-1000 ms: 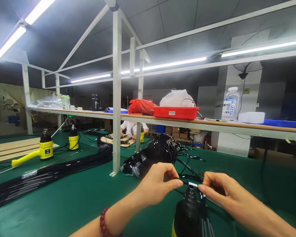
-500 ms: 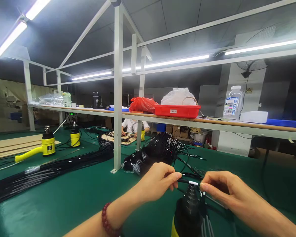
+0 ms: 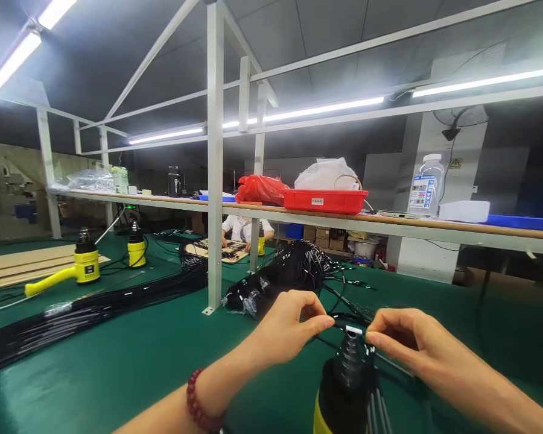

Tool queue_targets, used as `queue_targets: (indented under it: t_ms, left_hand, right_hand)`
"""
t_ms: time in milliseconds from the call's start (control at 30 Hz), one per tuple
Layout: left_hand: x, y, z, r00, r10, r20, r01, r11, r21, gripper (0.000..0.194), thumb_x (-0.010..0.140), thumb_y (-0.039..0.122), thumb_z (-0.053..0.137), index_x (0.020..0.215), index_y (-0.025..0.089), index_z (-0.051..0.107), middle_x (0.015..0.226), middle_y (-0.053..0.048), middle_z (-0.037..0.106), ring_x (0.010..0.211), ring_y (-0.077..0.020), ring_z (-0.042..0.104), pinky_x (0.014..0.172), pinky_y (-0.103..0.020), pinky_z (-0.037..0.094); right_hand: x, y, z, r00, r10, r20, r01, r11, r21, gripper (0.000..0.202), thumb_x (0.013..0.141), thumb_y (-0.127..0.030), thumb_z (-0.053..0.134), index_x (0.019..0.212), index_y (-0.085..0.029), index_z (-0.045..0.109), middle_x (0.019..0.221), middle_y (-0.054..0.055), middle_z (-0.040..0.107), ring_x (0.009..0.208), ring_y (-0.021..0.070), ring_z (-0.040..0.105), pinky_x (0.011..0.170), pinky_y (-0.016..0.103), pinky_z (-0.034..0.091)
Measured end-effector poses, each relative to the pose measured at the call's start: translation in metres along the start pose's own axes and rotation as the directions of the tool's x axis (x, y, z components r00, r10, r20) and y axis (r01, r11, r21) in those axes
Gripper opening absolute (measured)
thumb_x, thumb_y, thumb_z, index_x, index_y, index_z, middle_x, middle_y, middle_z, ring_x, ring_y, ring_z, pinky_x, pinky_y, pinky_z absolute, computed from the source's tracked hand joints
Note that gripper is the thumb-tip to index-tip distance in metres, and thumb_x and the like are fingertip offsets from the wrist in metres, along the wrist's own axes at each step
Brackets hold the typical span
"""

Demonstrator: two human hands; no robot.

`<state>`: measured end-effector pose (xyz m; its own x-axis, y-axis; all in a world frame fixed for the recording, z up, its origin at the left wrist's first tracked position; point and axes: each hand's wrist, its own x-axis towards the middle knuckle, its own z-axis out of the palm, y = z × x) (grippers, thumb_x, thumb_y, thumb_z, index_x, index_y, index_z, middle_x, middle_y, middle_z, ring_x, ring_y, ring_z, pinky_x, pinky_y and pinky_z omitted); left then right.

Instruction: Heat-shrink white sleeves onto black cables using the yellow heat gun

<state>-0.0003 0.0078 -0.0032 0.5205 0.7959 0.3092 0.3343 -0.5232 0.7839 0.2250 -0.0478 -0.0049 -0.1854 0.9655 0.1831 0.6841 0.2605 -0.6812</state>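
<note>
A black cable with a white sleeve [image 3: 353, 330] is stretched between my hands, just above the nozzle of an upright yellow and black heat gun [image 3: 344, 386]. My left hand [image 3: 294, 325] pinches the cable left of the sleeve, thumb against fingers; a dark red bead bracelet [image 3: 199, 405] circles that wrist. On the other side, my right hand [image 3: 407, 337] pinches the cable close to the sleeve's right end. Several grey-tipped cables [image 3: 379, 410] lie beside the heat gun. Behind my left hand is a large heap of black cables [image 3: 298, 268].
A white post [image 3: 215, 157] rises from the green table [image 3: 117, 355]. The shelf [image 3: 402, 225] bears a red tray [image 3: 326, 201] and a bottle [image 3: 428, 185]. Long cables [image 3: 95, 313] and two more heat guns [image 3: 87, 263] stand left. A person [image 3: 242, 229] sits behind.
The view has shifted slightly. My hands keep their pinch on the cable, and the white sleeve remains over the nozzle, turned a little so that its marking shows.
</note>
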Motion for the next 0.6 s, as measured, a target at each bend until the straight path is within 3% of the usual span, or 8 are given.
queue_targets:
  t_ms: [433, 600]
  left_hand:
    - [-0.0007, 0.0039, 0.0006, 0.998, 0.041, -0.041, -0.04, 0.999, 0.015, 0.008, 0.081, 0.023, 0.069, 0.079, 0.015, 0.068, 0.075, 0.002, 0.064, 0.071, -0.0126, 0.054, 0.063, -0.023, 0.038]
    - [-0.0012, 0.007, -0.0017, 0.997, 0.06, -0.043, -0.059, 0.997, 0.043, 0.007, 0.082, 0.022, 0.067, 0.081, 0.015, 0.065, 0.076, 0.002, 0.064, 0.071, -0.0122, 0.053, 0.063, -0.022, 0.037]
  right_hand:
    - [-0.0013, 0.0011, 0.0, 1.0, 0.002, -0.022, -0.002, 1.0, -0.002, 0.038, 0.085, -0.055, 0.052, 0.076, -0.019, 0.062, 0.071, 0.001, 0.054, 0.067, 0.0187, 0.047, 0.057, 0.028, 0.037]
    - [-0.0033, -0.004, -0.0016, 1.0, 0.024, -0.003, -0.024, 0.998, -0.052, 0.045, 0.088, -0.058, 0.047, 0.075, -0.019, 0.065, 0.064, -0.001, 0.046, 0.059, 0.016, 0.04, 0.052, 0.027, 0.032]
